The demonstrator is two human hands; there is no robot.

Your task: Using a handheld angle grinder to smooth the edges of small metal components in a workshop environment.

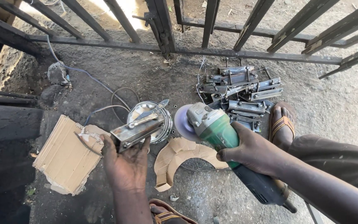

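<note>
Down on the dirt floor by the iron gate (228, 53), and both hands are busy. The left hand (126, 161) is wrapped around one end of a small metal box (138, 131), fingers clamped underneath, lifting it clear of the ground with its flat strap on top facing the camera. The right hand (251, 150) has a full, firm grip round the green body of an angle grinder (212, 126), its disc (183, 122) pointing at the box and sitting just beside it, not touching as far as I can see. No sparks, so I'd judge the disc is not cutting right now.

Under the box sits a round metal dish (162, 124), and there's torn cardboard (65, 155) on the left, plus a curved scrap of cardboard (179, 155) beneath the grinder. A blue cable (83, 72) snakes off towards the gate.

Behind the grinder, a pile of similar metal boxes (241, 93) lies near a sandalled foot (282, 124). Whether those are finished or waiting, I can't tell from here. My read: one piece in hand about to meet the disc, with a fair stack that may yet need attention.
</note>
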